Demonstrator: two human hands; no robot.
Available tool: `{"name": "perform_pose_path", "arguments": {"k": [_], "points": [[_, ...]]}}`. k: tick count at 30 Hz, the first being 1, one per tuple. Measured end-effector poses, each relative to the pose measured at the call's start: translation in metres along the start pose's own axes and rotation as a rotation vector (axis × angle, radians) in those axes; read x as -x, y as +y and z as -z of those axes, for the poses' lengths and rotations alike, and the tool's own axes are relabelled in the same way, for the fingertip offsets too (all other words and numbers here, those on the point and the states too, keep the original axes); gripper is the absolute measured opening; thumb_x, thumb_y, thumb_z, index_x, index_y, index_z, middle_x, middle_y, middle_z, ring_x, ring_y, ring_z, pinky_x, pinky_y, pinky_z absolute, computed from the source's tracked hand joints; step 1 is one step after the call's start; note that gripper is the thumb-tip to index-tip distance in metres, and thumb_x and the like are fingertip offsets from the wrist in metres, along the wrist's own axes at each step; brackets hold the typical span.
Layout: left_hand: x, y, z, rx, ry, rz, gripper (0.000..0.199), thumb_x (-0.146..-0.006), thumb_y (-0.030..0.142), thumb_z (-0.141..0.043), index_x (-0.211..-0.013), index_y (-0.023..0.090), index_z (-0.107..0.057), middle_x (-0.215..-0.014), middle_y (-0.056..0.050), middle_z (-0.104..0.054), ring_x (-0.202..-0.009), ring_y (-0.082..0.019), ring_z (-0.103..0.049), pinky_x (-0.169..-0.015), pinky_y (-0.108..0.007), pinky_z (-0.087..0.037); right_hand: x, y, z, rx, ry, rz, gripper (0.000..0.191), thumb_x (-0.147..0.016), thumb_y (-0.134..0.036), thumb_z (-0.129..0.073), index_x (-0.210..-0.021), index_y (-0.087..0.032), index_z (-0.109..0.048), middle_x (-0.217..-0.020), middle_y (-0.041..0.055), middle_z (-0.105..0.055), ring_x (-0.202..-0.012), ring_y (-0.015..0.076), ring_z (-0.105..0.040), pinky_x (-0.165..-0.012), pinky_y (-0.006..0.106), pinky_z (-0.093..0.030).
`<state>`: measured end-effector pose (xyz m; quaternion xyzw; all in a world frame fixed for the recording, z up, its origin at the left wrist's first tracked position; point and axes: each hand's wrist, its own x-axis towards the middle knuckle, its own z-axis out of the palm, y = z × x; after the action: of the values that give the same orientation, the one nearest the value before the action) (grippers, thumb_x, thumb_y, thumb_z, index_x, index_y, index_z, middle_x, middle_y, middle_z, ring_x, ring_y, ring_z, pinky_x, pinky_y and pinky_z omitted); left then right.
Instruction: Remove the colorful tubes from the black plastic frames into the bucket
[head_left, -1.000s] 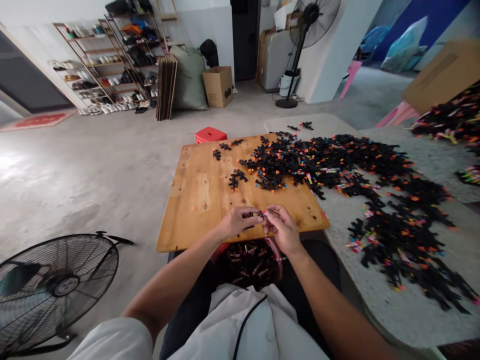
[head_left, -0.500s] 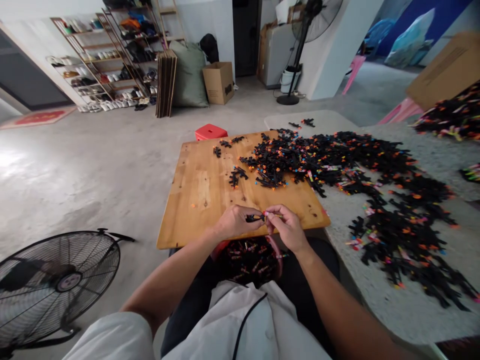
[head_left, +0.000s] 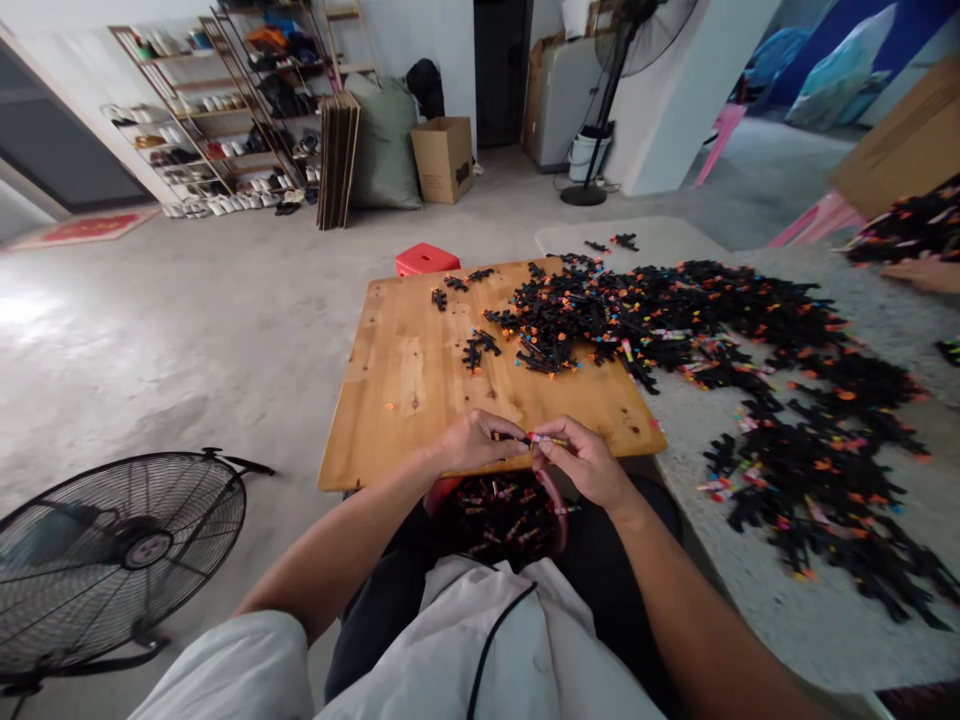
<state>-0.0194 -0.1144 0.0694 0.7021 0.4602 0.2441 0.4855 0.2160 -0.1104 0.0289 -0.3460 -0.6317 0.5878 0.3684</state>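
My left hand (head_left: pixel 471 440) is closed on a small black toy gun (head_left: pixel 513 437), mostly hidden by the fingers. In my right hand (head_left: pixel 583 462), thumb and fingers pinch a small colourful stick-like piece (head_left: pixel 553 440); its red end meets the toy gun's tip. Both hands are close together above the near edge of the wooden table (head_left: pixel 405 370). Under them, between my legs, a pinkish-red basin (head_left: pixel 558 515) holds many black pieces with coloured parts. A heap of black toy guns (head_left: pixel 570 310) with orange tips covers the table's far right corner.
The heap runs on over a grey speckled table (head_left: pixel 686 520) at right. Another person's hand (head_left: pixel 926 275) shows at the right edge beside a further pile. A black floor fan (head_left: pixel 139 550) stands at left, a red stool (head_left: pixel 426 258) behind the wooden table.
The toy gun has turned and sits deeper in my left fingers, while more of the colourful piece shows in my right. Another person's hand has appeared at right. The view has shifted slightly.
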Motion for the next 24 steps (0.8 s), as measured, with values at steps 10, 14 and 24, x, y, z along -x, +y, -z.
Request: {"name": "perform_pose_path", "arguments": {"k": [10,14,24], "points": [[-0.005,0.012,-0.003,0.015,0.01,0.017,0.031,-0.088,0.038,-0.07,-0.104,0.015,-0.083,-0.079,-0.003,-0.075,-0.068,-0.013,-0.062,-0.06,-0.019,-0.045,0.0,0.007,-0.012,-0.44,0.089,-0.137,0.031,-0.085,-0.046,-0.08,-0.099,-0.022,-0.066,-0.073,-0.0014,-0.071,-0.055,0.0153,-0.066,-0.055,0.03,-0.055],[-0.006,0.01,-0.003,0.088,-0.031,0.084,0.034,-0.086,0.04,-0.072,-0.102,0.012,-0.083,-0.078,-0.004,-0.074,-0.062,-0.011,-0.058,-0.055,-0.019,-0.043,0.0,0.008,-0.013,-0.471,0.092,-0.163,0.031,-0.084,-0.046,-0.08,-0.097,-0.022,-0.066,-0.07,-0.0019,-0.07,-0.052,0.0145,-0.065,-0.052,0.028,-0.053],[-0.006,0.009,-0.003,0.393,-0.105,0.316,0.033,-0.072,0.042,-0.085,-0.091,0.015,-0.084,-0.072,-0.003,-0.073,-0.061,-0.013,-0.061,-0.052,-0.022,-0.049,0.009,-0.015,-0.005,-0.059,0.027,-0.08,0.025,-0.095,-0.046,-0.069,-0.102,-0.022,-0.068,-0.08,0.0021,-0.073,-0.065,0.0189,-0.072,-0.063,0.032,-0.057]]}}
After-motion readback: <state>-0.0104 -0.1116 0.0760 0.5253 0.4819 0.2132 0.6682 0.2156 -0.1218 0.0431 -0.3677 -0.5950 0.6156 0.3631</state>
